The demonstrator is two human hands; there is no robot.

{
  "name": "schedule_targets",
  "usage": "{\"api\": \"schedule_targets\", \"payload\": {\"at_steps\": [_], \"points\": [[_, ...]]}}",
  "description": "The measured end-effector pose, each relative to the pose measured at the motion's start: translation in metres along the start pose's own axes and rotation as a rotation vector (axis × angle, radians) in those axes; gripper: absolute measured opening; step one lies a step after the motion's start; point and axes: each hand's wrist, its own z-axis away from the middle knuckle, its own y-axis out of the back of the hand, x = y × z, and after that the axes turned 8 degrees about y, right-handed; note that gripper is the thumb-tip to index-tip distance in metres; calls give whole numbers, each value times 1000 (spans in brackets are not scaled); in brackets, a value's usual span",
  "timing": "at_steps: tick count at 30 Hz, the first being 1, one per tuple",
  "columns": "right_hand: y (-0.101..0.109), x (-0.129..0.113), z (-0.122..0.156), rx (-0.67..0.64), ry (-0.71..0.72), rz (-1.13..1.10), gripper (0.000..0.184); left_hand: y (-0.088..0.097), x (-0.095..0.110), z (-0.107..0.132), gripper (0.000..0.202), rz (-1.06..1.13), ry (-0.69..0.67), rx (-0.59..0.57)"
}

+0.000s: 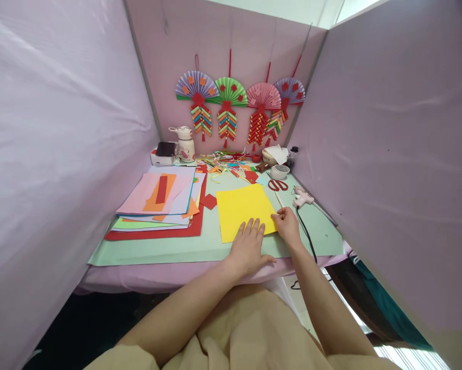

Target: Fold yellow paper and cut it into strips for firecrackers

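A sheet of yellow paper (240,208) lies on the pale green table mat. My left hand (248,244) rests flat near its front edge with the fingers spread. At the sheet's right edge, my right hand (287,225) pinches the paper between thumb and fingers. A thin white stick-like tool (279,198) shows just beyond the right fingers; its lower end is hidden by the hand. Behind the sheet sit red-handled scissors (278,185). A small red paper piece (208,201) lies just left of the sheet.
Stacked coloured paper (138,192) fills the left side. A glue gun (303,197) with a black cord lies at right. Paper scraps (226,162), a bottle (186,145) and a tape roll (280,171) stand at the back. Paper fan ornaments (231,92) hang behind.
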Motion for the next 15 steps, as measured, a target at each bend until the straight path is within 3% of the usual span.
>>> {"api": "schedule_targets", "payload": {"at_steps": [15], "points": [[-2,1,3,-30,47,174,15,-6,-1,2,94,-13,55,-28]]}}
